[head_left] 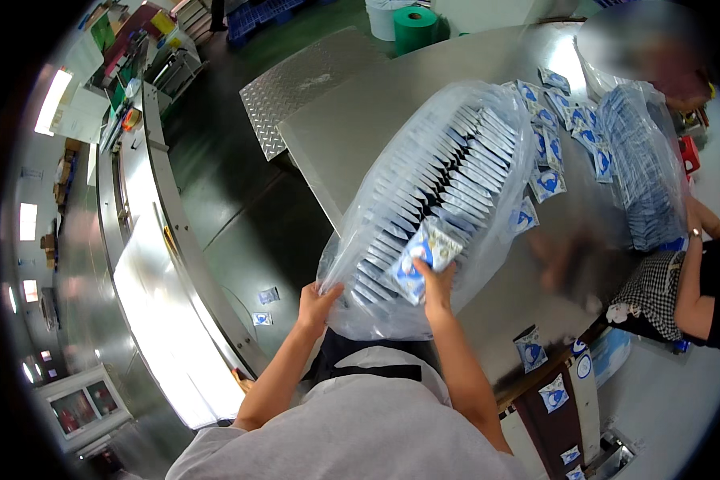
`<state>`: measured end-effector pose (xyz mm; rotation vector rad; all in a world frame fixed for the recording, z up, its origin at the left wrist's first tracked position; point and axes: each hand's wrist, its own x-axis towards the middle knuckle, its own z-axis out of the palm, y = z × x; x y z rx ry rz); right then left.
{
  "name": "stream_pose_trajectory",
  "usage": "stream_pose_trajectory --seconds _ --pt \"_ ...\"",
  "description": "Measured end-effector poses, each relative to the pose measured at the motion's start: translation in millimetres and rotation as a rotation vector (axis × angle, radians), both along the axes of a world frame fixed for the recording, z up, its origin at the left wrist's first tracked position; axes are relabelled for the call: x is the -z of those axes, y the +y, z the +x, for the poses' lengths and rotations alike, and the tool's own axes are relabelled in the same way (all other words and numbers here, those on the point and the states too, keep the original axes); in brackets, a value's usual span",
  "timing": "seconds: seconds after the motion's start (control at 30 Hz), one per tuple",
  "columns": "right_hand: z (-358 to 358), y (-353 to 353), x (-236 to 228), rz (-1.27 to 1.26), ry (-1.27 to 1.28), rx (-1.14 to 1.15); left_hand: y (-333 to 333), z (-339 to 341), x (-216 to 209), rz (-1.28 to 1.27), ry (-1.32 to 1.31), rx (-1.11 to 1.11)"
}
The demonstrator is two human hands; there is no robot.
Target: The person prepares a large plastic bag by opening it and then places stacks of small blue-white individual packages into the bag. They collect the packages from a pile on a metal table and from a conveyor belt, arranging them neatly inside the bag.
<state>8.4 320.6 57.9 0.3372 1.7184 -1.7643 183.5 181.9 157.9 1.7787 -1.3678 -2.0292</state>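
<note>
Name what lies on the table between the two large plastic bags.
Loose blue-and-white packets lie between the left bag and the right bag, in the head view.

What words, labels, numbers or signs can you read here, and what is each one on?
None reads clearly enough to quote.
Packet in the right hand: blue print, too small to read.
Packets in the clear bag: mostly edge-on, unreadable.
Loose packets on the table: print too small.
Packets on the floor: too small and blurred.

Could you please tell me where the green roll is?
In the head view, the green roll is at the top, slightly right of centre, beside the white bucket and beyond the table.
</note>
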Motion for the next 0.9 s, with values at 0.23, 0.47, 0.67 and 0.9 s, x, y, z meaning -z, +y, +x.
stream_pose_trajectory --seconds 0.23,0.47,0.67,0.9 --pt "46.7 -28.2 -114.5 0.682 0.958 -1.133 30.2 -10.8 -56.7 -0.163 0.148 -0.1" --pt "80.5 -48.0 -72.5 0.885 1.246 -1.166 38.2 -23.2 -77.6 -0.029 0.191 -0.339" --pt "94.2 -50.4 -55.8 0.9 1.216 -1.167 41.1 -22.6 -72.9 -0.002 0.084 -0.385" --pt "79.5 -30.7 -63.5 0.538 0.849 -1.288 23.0 -10.2 -66.2 -0.207 0.135 -0.125"
